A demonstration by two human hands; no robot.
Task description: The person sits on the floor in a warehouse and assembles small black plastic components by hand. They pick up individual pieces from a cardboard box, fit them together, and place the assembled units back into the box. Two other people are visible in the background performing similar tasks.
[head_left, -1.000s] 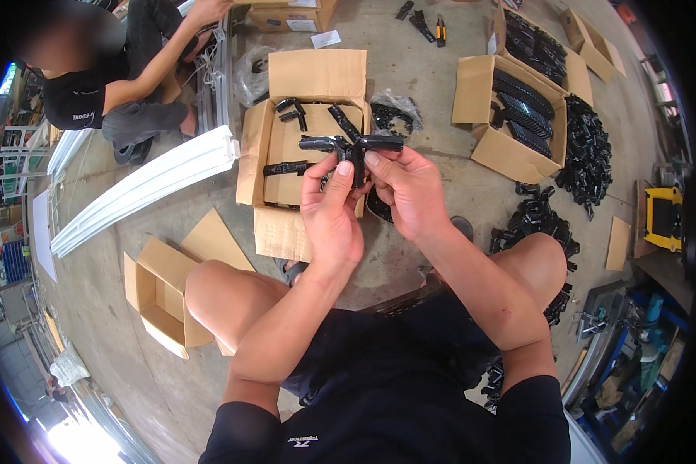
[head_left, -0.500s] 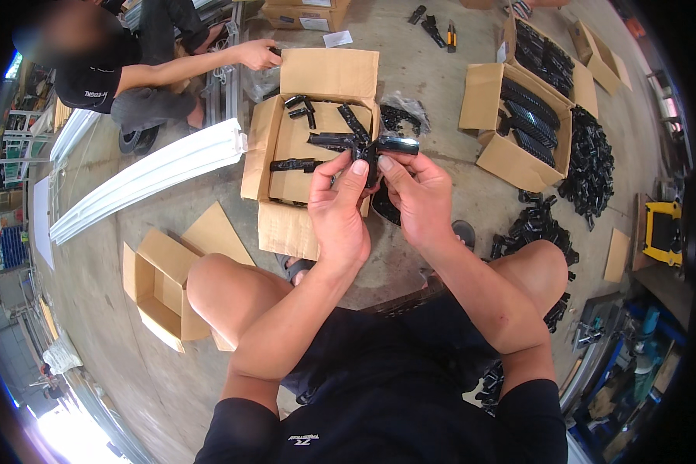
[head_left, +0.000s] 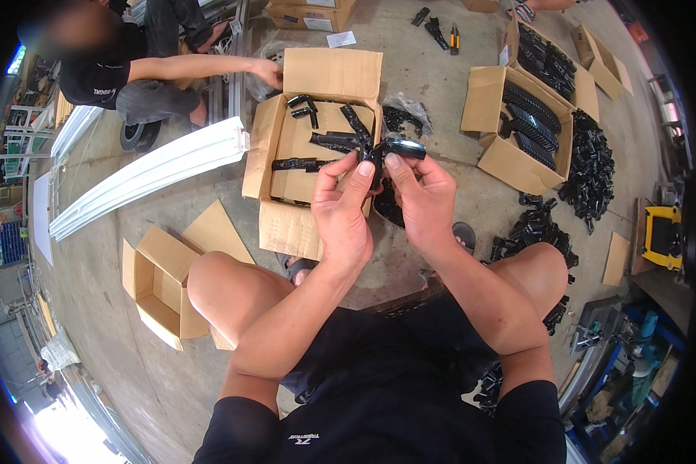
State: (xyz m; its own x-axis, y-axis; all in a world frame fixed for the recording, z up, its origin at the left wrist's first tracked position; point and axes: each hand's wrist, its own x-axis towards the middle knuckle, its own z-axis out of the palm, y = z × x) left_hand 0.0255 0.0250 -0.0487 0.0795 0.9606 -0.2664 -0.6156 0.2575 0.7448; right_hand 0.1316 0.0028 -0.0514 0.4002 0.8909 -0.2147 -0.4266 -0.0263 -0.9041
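In front of me my left hand point(head_left: 344, 213) and my right hand point(head_left: 425, 203) pinch a glossy black branched fitting point(head_left: 402, 148) between thumbs and fingers. Its shiny arm points right, above the right fingertips; part of its body is hidden by the thumbs. The fitting is over the right side of an opened cardboard box point(head_left: 332, 73). Inside that box lie several similar black fittings point(head_left: 290, 164), spaced apart on a cardboard layer. Just right of the box, a clear plastic bag point(head_left: 406, 116) holds small black parts.
Far left, a seated co-worker's hand point(head_left: 269, 73) reaches beside the box. White metal profiles point(head_left: 151, 182) extend leftward. An opened carton point(head_left: 158, 290) stands near my left knee. At right are a box of ribbed black parts point(head_left: 491, 158) and heaps of black fittings point(head_left: 588, 166).
The co-worker's hand has come down and slightly right, toward the box's far left corner. My hands stay on the fitting, whose shiny arm has tilted slightly.
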